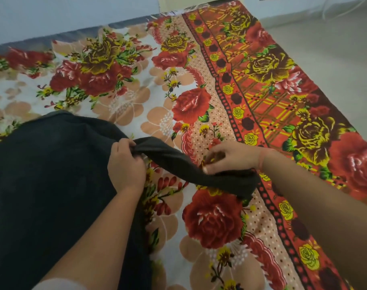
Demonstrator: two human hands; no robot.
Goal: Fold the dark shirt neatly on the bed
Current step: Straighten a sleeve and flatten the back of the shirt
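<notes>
The dark shirt [53, 185] lay on the left part of the bed [220, 80], my left hand [126, 164] gripping its sleeve [189, 166] near the shoulder and my right hand [230, 159] pinching the far end; next, I judged, the sleeve needed folding inward.

Shirt [42, 174] plain dark charcoal – sheet [209, 216] floral w/ red & yellow roses, peach blooms on white, orange plaid border – wall [63, 13] pale blue, floor [335, 49] grey.
</notes>
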